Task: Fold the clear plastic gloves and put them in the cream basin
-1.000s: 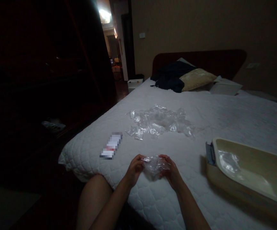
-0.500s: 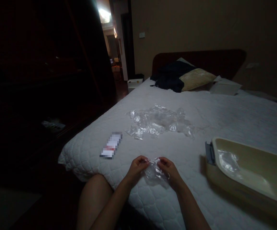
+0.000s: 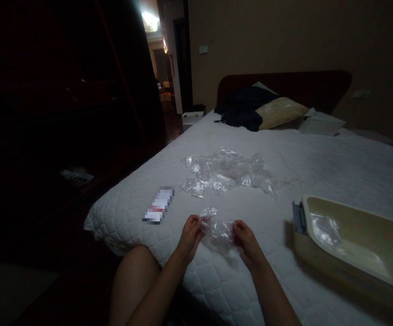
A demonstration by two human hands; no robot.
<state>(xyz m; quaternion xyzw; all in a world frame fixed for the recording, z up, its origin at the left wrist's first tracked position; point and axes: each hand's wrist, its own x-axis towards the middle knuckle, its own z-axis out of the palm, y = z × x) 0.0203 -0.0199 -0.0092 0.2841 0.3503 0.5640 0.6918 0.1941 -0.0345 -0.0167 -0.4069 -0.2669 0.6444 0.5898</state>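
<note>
A: What do you have between your hands?

B: A crinkled piece of clear plastic film point(image 3: 220, 230), over the near edge of the bed, in front of your knee point(image 3: 138, 267). Whether its underside touches the cover, I can't tell.

A: And your grip on it?

B: Your left hand point(image 3: 190, 237) pinches the film's left side between thumb and fingers; your right hand point(image 3: 248, 242) pinches its right side, fingers curled. The film spans the gap between the two.

A: What lies close around you?

B: Beneath is a white quilted bed cover point(image 3: 213, 292). Just beyond your hands, a spread of crumpled clear plastic point(image 3: 228, 174) lies on it. Left of that spread, nearer you, is a flat rectangular item point(image 3: 158, 206), its surface blurred out. To your right sits a cream plastic tub point(image 3: 369, 222) with a grey latch point(image 3: 298, 218) at its near-left end and another clear plastic piece point(image 3: 326, 228) inside.

A: Farther off?

B: Dark cloth point(image 3: 242, 111) and a tan pillow point(image 3: 281, 113) lie together before the brown headboard point(image 3: 332, 83), and a white box point(image 3: 192, 117) stands beside the bed's far left side.
</note>
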